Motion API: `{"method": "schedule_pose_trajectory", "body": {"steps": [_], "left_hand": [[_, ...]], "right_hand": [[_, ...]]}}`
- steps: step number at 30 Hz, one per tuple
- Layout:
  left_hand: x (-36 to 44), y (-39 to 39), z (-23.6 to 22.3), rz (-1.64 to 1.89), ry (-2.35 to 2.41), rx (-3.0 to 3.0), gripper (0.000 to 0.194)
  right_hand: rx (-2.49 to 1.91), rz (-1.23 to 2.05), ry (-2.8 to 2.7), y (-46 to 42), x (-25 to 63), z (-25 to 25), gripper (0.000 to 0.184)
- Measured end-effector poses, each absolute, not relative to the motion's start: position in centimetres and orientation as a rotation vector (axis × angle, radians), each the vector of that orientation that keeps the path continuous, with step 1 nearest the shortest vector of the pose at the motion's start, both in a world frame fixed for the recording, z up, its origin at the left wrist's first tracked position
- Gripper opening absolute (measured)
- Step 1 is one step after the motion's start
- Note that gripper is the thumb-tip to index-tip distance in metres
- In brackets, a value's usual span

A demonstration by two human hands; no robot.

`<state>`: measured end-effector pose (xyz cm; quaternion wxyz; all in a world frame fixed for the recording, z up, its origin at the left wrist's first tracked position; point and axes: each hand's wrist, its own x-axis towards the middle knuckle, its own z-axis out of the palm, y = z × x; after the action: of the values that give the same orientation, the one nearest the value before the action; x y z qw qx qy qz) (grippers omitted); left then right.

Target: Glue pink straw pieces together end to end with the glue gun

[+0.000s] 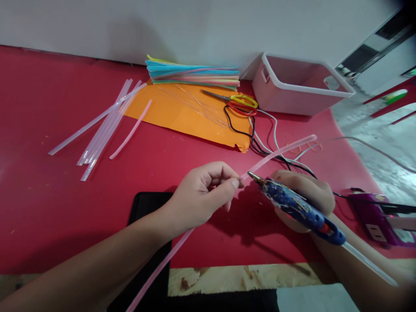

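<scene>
Left hand (201, 197): my thumb and index finger are closed in a narrow pinch on a fuzzy pink stem (279, 152). One length rises away to the upper right, its far end unsupported above the cords; a pink length (159, 273) also shows below my hand. Whether the two are one piece is hidden by my grip.

Right hand (314, 189): wrapped around a blue glue gun (292, 204), fingers partly concealed behind its body. The metal nozzle (256, 177) is beside the stem, just off my left fingertips; actual contact cannot be confirmed.

Principal hazard: a burn to the pinching fingers, should the nozzle be hot and either hand slip, given how little stem separates them. Second: the free length could swing or twist if the pinch loosens, putting glue in the wrong spot. Third: the black cord (229, 124) lies tangled with a white one; a snag on it could jerk the gun if it is the gun's lead. Fourth: the clear glue stick (370, 264) projects from the rear over my forearm, where a knock could tilt the tip. Any drip would likely mark the red tabletop (208, 245).
</scene>
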<state>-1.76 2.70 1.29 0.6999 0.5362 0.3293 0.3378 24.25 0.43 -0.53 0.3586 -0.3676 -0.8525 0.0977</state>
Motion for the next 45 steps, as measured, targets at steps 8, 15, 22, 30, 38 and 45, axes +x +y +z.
{"method": "schedule_pose_trajectory", "body": {"steps": [8,15,22,30,38,45], "left_hand": [[-1.81,2.6,1.18,0.741,0.718,1.231,0.018],[-1.73,2.76,1.34,0.778,0.72,1.238,0.017],[-1.77,2.82,1.2,0.842,0.698,1.219,0.017],[-1.68,2.89,1.09,0.853,0.705,1.158,0.014],[-1.72,2.82,1.25,0.844,0.691,1.154,0.016],[-1.81,2.73,1.14,0.828,0.689,1.138,0.015]], "right_hand": [[-0.991,0.2,-2.243,0.42,23.93,-0.16,0.023],[-1.042,0.194,-2.25,0.22,23.96,-0.16,0.019],[-1.001,0.197,-2.229,0.43,24.18,-0.32,0.017],[-0.97,0.154,-2.223,0.62,23.8,-0.03,0.015],[-1.0,0.185,-2.135,0.41,23.7,-0.3,0.019],[-1.051,0.169,-2.206,0.22,23.89,-0.08,0.019]]}}
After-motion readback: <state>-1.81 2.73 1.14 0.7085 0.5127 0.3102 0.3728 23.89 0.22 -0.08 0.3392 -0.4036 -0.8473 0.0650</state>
